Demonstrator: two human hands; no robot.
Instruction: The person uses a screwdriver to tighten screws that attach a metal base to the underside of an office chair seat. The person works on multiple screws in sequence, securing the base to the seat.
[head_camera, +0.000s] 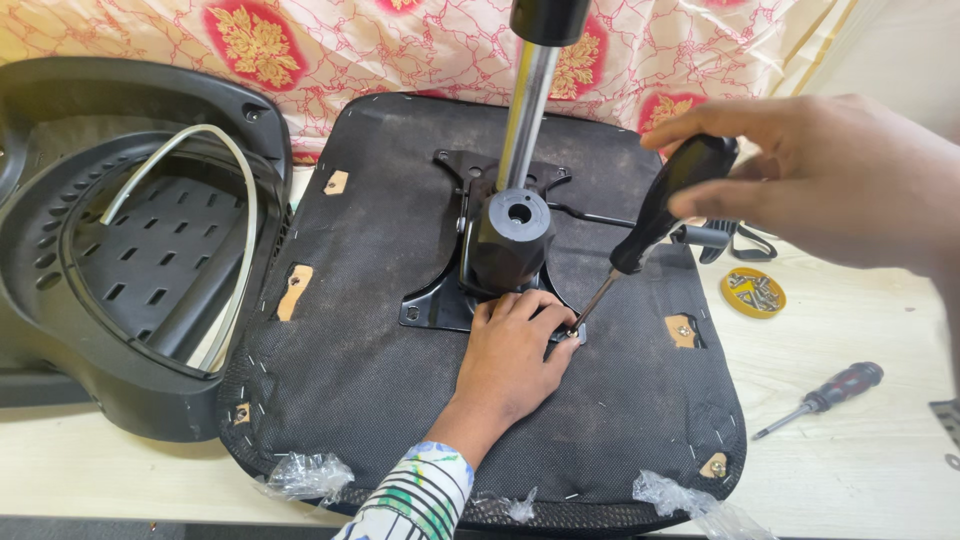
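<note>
An upturned office chair seat (370, 330), covered in black fabric, lies on a light wooden table. A black metal mounting plate (430, 305) with a gas-lift cylinder (525, 120) sits at its middle. My left hand (515, 350) rests flat on the seat at the plate's near right corner, fingertips steadying a screw there. My right hand (830, 180) grips a black-handled screwdriver (650, 215), its tip down at that screw beside my left fingers.
A black plastic chair back shell (130, 250) with a white curved strip lies at the left. A yellow lid holding screws (753, 292) and a second screwdriver (825, 397) lie on the table (830, 470) at the right. Patterned cloth hangs behind.
</note>
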